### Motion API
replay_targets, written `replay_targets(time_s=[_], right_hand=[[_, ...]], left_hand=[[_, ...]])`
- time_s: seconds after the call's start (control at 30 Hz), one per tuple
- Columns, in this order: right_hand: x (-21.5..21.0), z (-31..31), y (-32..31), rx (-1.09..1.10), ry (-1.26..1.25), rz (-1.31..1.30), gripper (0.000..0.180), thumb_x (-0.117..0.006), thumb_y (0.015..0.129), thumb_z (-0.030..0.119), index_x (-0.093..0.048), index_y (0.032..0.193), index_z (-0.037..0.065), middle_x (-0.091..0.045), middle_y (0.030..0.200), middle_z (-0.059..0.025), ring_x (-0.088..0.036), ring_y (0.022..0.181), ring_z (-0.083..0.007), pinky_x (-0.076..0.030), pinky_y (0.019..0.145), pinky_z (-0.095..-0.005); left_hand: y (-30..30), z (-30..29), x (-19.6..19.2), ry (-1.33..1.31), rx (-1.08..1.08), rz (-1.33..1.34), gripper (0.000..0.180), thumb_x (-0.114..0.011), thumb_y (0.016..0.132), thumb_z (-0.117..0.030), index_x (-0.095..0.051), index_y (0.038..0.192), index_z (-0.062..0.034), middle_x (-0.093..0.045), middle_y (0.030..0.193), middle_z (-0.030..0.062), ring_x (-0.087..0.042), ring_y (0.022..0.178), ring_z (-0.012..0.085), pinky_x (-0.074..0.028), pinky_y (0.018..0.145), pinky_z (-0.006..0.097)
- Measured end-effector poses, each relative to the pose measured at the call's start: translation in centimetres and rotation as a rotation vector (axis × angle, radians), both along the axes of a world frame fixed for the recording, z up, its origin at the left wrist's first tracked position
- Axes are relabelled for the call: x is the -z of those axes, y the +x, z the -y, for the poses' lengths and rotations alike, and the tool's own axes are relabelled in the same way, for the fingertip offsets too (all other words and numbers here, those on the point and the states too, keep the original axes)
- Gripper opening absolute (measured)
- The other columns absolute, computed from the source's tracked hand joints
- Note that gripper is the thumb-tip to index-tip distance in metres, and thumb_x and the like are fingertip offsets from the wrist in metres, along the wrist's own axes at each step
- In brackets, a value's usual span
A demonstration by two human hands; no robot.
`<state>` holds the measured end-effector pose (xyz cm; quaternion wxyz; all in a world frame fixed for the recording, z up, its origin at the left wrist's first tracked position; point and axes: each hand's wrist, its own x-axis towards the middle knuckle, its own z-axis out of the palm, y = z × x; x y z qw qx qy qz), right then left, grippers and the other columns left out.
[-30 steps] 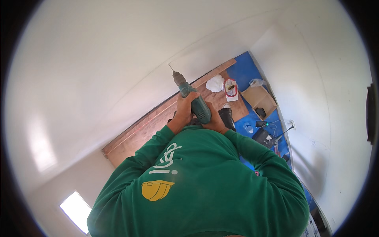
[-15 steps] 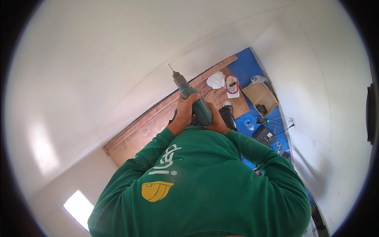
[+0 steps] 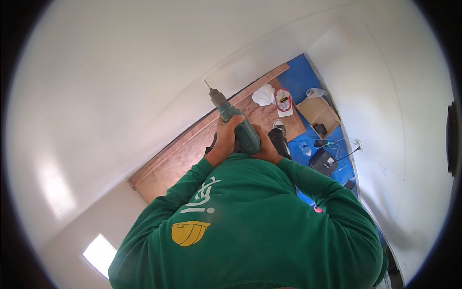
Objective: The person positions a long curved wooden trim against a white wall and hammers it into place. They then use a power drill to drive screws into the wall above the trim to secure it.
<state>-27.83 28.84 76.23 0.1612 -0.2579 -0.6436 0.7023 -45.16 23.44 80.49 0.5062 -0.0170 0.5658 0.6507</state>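
A teal power drill (image 3: 244, 132) with a dark chuck and a thin bit is held in front of my belly, its nose tilted up and to the left. The bit's tip meets, or is very close to, the white wall (image 3: 144, 62); I cannot tell which. My left hand (image 3: 224, 138) wraps round the front part of the drill's body, its thumb over the top. Behind it, my right hand (image 3: 264, 145) is closed round the rear end, where the handle is hidden beneath the body.
Reddish plywood (image 3: 173, 161) lies along the wall's foot, over blue floor sheeting (image 3: 298, 77). On the right are a white bag (image 3: 263, 95), a red-rimmed tub (image 3: 283, 99), an open cardboard box (image 3: 315, 113), a plastic bottle (image 3: 305, 148) and a black case (image 3: 323, 162) near a wall socket (image 3: 357, 144) with cords.
The drill and both hands keep nearly the same place and grip. The view has shifted slightly, and less of the thin bit shows at the wall.
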Motion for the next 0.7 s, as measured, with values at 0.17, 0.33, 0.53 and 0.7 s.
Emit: replay_targets(time_s=[0.17,0.33,0.53,0.7], right_hand=[[0.11,-0.1,0.06,-0.005,0.022,0.011,0.08,-0.09,0.08,0.013,-0.051,0.15,0.004,-0.066,0.133,-0.0233,-0.066,0.126,-0.0418,-0.052,0.107,-0.0486],[0.59,-0.06,0.13,0.0,0.038,0.001,0.082,-0.091,0.079,0.014,-0.051,0.15,0.004,-0.065,0.134,-0.0239,-0.066,0.127,-0.042,-0.051,0.107,-0.0489],[0.84,0.02,0.01,0.004,0.051,0.019,0.083,-0.091,0.08,0.015,-0.05,0.151,0.004,-0.065,0.135,-0.0238,-0.066,0.128,-0.0419,-0.051,0.108,-0.0487],[0.56,-0.16,-0.08,0.003,0.023,0.01,0.081,-0.09,0.081,0.015,-0.05,0.151,0.005,-0.065,0.134,-0.0238,-0.066,0.128,-0.0425,-0.052,0.107,-0.0487]], left_hand=[[0.08,-0.04,0.04,0.01,-0.011,0.004,0.028,-0.073,0.092,-0.01,-0.063,0.116,0.0006,-0.07,0.1,0.0113,-0.07,0.085,0.0219,-0.061,0.076,0.037],[0.03,-0.12,0.05,0.022,-0.018,-0.004,0.029,-0.074,0.092,-0.01,-0.063,0.117,0.0012,-0.07,0.101,0.0122,-0.071,0.086,0.0224,-0.061,0.077,0.037],[-0.12,-0.15,-0.1,0.022,-0.01,0.016,0.03,-0.077,0.091,-0.012,-0.064,0.116,-0.0014,-0.07,0.098,0.0073,-0.07,0.084,0.0176,-0.059,0.076,0.034],[-0.19,-0.27,-0.06,0.004,-0.006,-0.001,0.031,-0.073,0.092,-0.01,-0.062,0.119,0.0016,-0.07,0.101,0.0121,-0.071,0.086,0.0223,-0.061,0.077,0.037]])
